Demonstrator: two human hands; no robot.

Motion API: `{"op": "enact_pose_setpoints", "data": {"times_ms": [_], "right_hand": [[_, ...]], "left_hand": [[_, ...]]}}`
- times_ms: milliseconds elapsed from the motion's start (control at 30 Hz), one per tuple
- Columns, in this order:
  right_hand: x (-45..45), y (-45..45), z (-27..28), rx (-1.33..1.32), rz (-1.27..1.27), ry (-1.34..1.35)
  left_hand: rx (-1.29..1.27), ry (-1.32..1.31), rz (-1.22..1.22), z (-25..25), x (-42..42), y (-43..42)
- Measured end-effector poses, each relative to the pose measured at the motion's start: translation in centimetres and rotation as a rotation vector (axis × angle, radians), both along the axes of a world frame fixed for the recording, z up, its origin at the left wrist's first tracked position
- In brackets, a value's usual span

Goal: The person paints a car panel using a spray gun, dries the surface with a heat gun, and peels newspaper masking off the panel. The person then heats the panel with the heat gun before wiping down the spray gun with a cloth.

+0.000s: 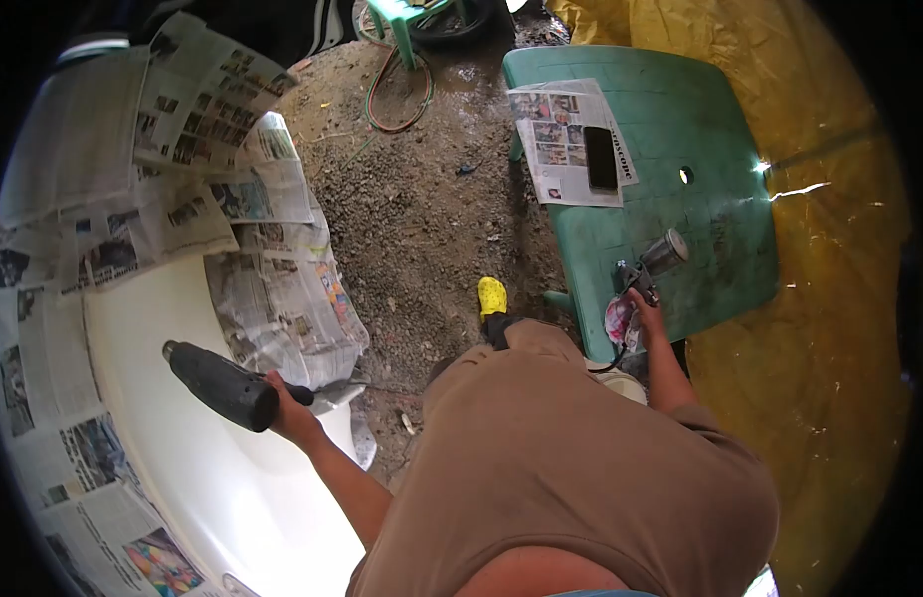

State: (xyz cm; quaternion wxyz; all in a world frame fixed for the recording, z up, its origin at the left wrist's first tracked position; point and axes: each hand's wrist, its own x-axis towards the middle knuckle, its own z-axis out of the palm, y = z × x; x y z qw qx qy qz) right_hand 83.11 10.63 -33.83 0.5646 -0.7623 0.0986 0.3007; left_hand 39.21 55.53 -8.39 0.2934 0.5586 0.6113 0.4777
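Observation:
My left hand (290,406) is closed round the handle of a black heat gun (221,386), whose nozzle points up and left over a white panel (148,328). Newspaper sheets (282,289) surround the panel. On the right, my right hand (648,316) grips a spray gun (636,277) with a grey cup (665,253), at the near part of the green table (670,109). A pink and white cloth or paper (619,320) is beside that hand, and a dark hose hangs below it.
A dark phone (601,159) lies on a newspaper (556,139) on the table. Gravel ground (402,219) lies between panel and table, with a coiled hose (370,104) near a green stool (407,12). A yellow tarp (830,328) hangs at the right.

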Motion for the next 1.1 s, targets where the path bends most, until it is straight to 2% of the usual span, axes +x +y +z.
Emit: {"op": "enact_pose_setpoints", "data": {"times_ms": [100,200,233,300,333,400,467,533,667,767,900,967,1100], "right_hand": [[0.0,-1.9,-1.4,-0.088,-0.109,-0.083],[-0.7,-4.1,-1.6,-0.548,-0.247,-0.478],[-1.6,-4.5,-0.7,-0.567,-0.147,-0.605],[-3.6,-1.6,6.1,-0.604,0.063,-0.862],[-3.8,0.5,7.6,-0.543,0.162,-0.874],[-3.9,5.7,9.3,-0.42,0.361,-0.888],[-1.5,11.1,8.0,-0.427,0.367,-0.974],[3.6,15.8,3.7,-0.411,0.335,-0.988],[13.4,23.3,-2.2,-0.724,0.271,-0.739],[16.5,26.5,-2.1,-0.89,0.184,-0.556],[18.8,28.5,-1.7,-0.998,0.184,-0.519],[19.8,29.1,-1.6,-0.986,0.166,-0.475],[20.6,28.8,-1.8,-0.973,0.205,-0.421]], "left_hand": [[-0.019,0.069,0.034,-0.3,1.6,0.3],[-0.062,0.12,0.027,-1.0,2.2,0.2],[-0.056,0.127,0.042,-1.0,2.7,0.1],[-0.048,0.119,0.019,-2.3,2.3,0.4],[-0.063,0.141,0.006,-2.7,2.2,0.3],[-0.124,0.216,-0.003,-2.1,2.6,0.3],[-0.091,0.197,-0.001,-2.6,3.0,0.3],[-0.105,0.149,0.03,-3.5,3.0,0.7],[-0.181,0.198,0.009,-3.4,3.8,0.8],[-0.235,0.208,0.019,-3.1,4.4,0.6],[-0.241,0.234,0.012,-3.8,4.5,1.8],[-0.18,0.257,0.042,-5.2,4.9,3.4],[-0.278,0.239,0.011,-7.1,4.4,7.0]]}}
